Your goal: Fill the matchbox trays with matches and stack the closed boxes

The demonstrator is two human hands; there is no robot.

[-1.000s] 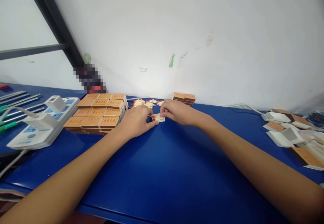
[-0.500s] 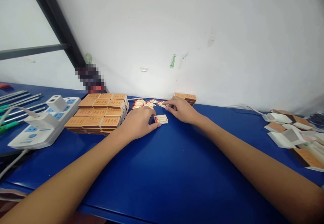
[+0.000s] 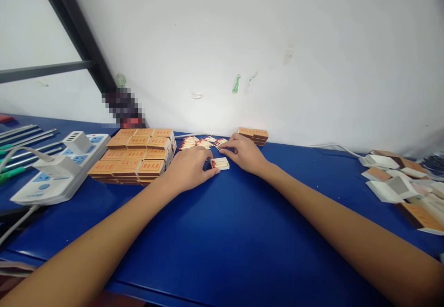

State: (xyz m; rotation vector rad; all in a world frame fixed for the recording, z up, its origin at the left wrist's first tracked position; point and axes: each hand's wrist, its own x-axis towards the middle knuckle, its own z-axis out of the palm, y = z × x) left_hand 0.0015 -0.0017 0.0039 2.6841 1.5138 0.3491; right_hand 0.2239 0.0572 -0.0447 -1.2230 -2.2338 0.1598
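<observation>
My left hand (image 3: 191,167) is curled round the left end of a small white matchbox tray (image 3: 225,167), thumb along its near side. Red-tipped matches (image 3: 218,162) lie side by side in the tray. Just behind it, my right hand (image 3: 244,152) pinches with thumb and forefinger at the right edge of a loose pile of matches (image 3: 196,142). Its fingertips are on matches there; how many they grip is too small to tell. Left of my left hand stands a stack of orange matchboxes (image 3: 133,154), in several rows and layers.
A few more matchboxes (image 3: 259,135) stand against the wall behind my right hand. Opened boxes and white trays (image 3: 391,189) are heaped at the right. On the left are a white power strip (image 3: 64,182) with plugs and several metal rods (image 3: 31,133) with green ends.
My right hand has shifted slightly left and nearer, its fingertips moving down along the pile's right edge. My left hand and the tray have stayed almost still.
</observation>
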